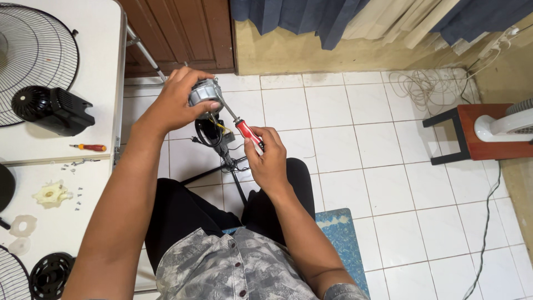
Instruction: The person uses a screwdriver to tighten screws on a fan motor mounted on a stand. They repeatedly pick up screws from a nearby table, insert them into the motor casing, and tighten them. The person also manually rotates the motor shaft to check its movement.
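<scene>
My left hand (176,100) grips a round grey metal fan motor (204,95) held up over my lap. Yellow wires hang from the motor down to a black fan stand (217,145) between my knees. My right hand (267,157) holds a screwdriver with a red and white handle (248,135); its metal shaft slants up to the left and its tip touches the motor's side.
A white table (102,66) at left carries a wire fan guard (33,53), a black motor housing (53,108), a small orange screwdriver (89,147), loose screws and plastic parts. A red stool (483,136) with a white fan base stands right, cables trailing on the tiled floor.
</scene>
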